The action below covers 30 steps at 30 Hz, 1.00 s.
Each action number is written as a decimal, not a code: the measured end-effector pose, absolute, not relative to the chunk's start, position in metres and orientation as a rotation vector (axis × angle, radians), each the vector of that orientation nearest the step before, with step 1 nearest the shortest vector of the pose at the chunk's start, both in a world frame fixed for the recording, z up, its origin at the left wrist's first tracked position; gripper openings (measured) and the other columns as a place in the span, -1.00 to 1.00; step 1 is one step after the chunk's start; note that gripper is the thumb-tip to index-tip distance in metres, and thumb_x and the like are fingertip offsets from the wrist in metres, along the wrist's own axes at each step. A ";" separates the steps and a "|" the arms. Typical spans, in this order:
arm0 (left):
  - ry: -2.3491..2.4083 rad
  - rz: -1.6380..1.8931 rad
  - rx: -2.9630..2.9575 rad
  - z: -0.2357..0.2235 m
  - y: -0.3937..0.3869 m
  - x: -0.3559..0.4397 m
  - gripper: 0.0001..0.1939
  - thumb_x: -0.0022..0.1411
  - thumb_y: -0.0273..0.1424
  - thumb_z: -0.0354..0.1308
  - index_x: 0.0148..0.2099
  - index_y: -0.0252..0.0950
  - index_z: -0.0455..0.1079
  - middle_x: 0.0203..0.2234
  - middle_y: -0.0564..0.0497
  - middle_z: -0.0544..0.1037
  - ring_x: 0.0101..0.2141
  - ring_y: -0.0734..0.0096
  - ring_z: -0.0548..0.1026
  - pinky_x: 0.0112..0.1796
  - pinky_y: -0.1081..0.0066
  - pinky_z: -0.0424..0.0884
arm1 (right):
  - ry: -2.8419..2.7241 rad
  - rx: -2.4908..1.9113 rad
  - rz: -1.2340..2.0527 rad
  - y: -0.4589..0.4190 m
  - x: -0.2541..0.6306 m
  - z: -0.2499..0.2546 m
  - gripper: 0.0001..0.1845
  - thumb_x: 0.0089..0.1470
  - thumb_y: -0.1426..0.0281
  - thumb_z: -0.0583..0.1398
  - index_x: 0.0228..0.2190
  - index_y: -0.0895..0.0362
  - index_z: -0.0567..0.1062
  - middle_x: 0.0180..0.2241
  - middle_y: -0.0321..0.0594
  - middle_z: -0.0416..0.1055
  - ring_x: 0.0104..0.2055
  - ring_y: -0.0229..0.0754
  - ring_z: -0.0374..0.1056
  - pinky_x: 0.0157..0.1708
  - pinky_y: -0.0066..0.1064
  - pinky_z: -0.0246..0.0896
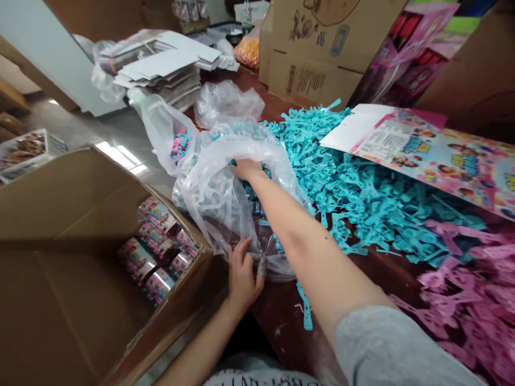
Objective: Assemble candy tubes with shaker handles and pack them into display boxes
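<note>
- Clear plastic bag [205, 185], mouth open, lies on the dark red tabletop [386, 276]; your right hand [247, 169] is inside its opening, your left hand [243, 273] at its near edge.
- Your right forearm slants in from the lower right, grey sleeve above the elbow, wrist over the small items in the bag. Fingers partly hidden; you cannot tell whether they grip anything.
- Your left forearm rises from below, fingers loosely spread, touching the plastic.
- Count: one carton [44, 273], open, left of your left hand; two loose heaps to the right, turquoise pieces [333, 171] beside the bag and pink pieces [470, 300] nearer you; one printed card [438, 158] over the turquoise. Printed packs [159, 220] in the carton overlap too much to count.
</note>
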<state>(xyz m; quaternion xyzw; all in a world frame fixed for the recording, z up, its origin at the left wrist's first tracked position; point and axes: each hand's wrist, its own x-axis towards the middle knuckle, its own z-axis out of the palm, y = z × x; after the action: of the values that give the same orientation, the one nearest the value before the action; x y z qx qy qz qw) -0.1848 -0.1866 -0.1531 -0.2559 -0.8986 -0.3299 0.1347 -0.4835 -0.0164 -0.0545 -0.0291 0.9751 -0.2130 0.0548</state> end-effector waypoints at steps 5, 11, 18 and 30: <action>-2.534 -1.004 -0.732 -0.157 -0.187 -0.189 -0.63 0.37 -0.36 0.22 0.16 -0.35 0.33 0.33 -0.47 0.30 0.37 -0.21 0.30 0.35 -0.25 0.25 | 2.856 -0.198 -0.555 -0.009 -0.473 -0.054 -0.28 0.34 -0.01 0.12 0.41 -0.03 0.33 0.41 -0.03 0.31 0.43 0.34 0.23 0.39 0.32 0.09; -2.381 -1.089 -0.818 -0.158 -0.190 -0.197 -0.08 0.38 -0.12 0.27 0.56 -0.37 -0.05 0.54 -0.53 -0.20 0.55 -0.30 -0.15 0.44 -0.24 -0.02 | 2.760 -0.430 -0.378 0.006 -0.405 -0.045 -0.31 0.23 -0.01 0.24 0.30 -0.04 0.49 0.31 -0.06 0.41 0.39 0.41 0.26 0.40 0.33 0.04; -2.416 -1.127 -0.866 -0.148 -0.188 -0.198 -0.16 0.38 -0.03 0.21 0.44 -0.54 0.16 0.51 -0.63 -0.11 0.55 -0.34 -0.18 0.46 -0.21 -0.15 | 2.918 -0.433 -0.348 0.025 -0.294 -0.056 -0.58 0.38 0.13 0.22 0.17 -0.02 0.56 0.28 -0.12 0.36 0.31 0.22 0.34 0.39 0.24 0.04; -2.828 -0.853 -1.077 -0.125 -0.114 -0.110 -0.61 0.32 -0.18 0.29 0.04 -0.35 0.42 -0.17 -0.28 0.61 -0.02 -0.20 0.53 0.11 -0.03 0.36 | 3.353 -0.032 -1.090 0.035 -0.205 -0.011 -0.17 0.40 -0.08 -0.20 -0.39 0.28 0.55 -0.02 -0.35 0.61 0.22 -0.30 0.46 0.13 -0.47 0.29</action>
<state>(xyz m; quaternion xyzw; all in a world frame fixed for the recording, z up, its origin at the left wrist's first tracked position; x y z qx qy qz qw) -0.1098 -0.1141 -0.1253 -0.3427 -0.8994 -0.2713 -0.0013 -0.2048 0.0353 -0.0106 -0.0090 0.9335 -0.3034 -0.1909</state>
